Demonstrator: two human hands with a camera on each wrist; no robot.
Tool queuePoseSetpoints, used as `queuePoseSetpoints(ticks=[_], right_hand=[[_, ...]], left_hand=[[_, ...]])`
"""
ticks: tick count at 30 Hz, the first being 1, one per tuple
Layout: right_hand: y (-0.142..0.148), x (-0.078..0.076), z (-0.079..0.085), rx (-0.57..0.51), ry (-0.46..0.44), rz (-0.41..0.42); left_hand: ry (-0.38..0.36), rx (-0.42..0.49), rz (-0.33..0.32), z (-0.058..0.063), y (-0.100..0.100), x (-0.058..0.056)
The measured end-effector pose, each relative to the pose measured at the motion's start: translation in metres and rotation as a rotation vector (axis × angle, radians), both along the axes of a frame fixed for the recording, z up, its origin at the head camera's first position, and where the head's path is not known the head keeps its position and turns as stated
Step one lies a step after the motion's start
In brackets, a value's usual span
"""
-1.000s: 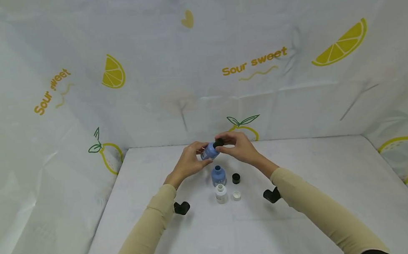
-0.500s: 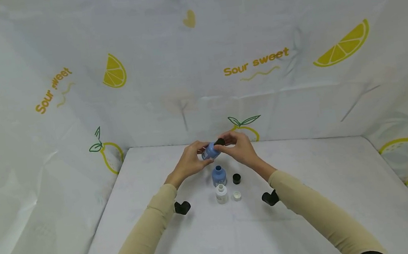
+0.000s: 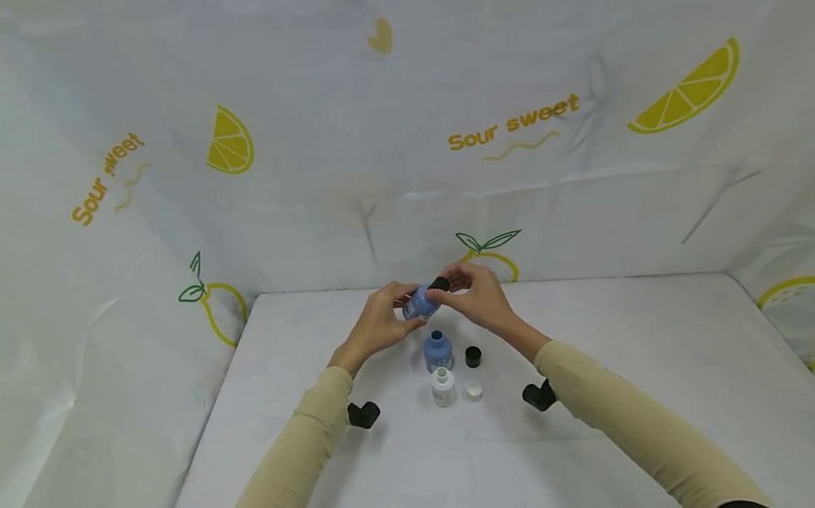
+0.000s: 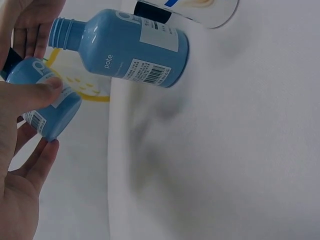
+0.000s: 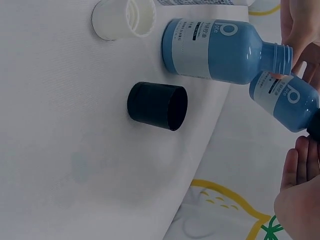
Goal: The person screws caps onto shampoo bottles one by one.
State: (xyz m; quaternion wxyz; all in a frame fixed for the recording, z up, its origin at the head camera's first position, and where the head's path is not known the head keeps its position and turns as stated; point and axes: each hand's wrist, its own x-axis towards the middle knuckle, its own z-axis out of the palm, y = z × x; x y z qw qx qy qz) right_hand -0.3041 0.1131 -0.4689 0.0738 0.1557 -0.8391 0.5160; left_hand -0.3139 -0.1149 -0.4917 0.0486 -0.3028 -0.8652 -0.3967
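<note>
Left hand (image 3: 376, 321) curled round small blue bottle (image 3: 419, 303), thumb across its label; bottle tilted, held above the far part of the white table (image 3: 410, 476); right hand (image 3: 482, 294) pinches black cap (image 3: 440, 284) at its neck, can't tell if threaded; uncapped larger blue bottle (image 3: 437, 354) and white bottle (image 3: 443, 390) stand nearer; loose black cap (image 3: 473, 356) and white cap (image 3: 473, 391) beside them, mouths up.

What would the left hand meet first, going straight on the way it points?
Beyond the small blue bottle it grips, the left hand would likely meet the right hand holding the black cap, though depth is unclear.
</note>
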Motion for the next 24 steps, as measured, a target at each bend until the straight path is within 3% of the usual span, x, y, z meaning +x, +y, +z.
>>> queuePoseSetpoints(ticks=[5,15,24], right_hand=[[0.001,0.000,0.001,0.026,0.004,0.068],[0.015,-0.009,0.006,-0.028,0.059,0.324],[0.014,-0.010,0.005,0.016,0.052,0.282]], left_hand=[[0.011,0.001,0.003,0.001,-0.001,0.000],[-0.011,0.013,0.003,0.001,-0.002,-0.002],[-0.022,0.003,0.002,0.001,-0.003,-0.001]])
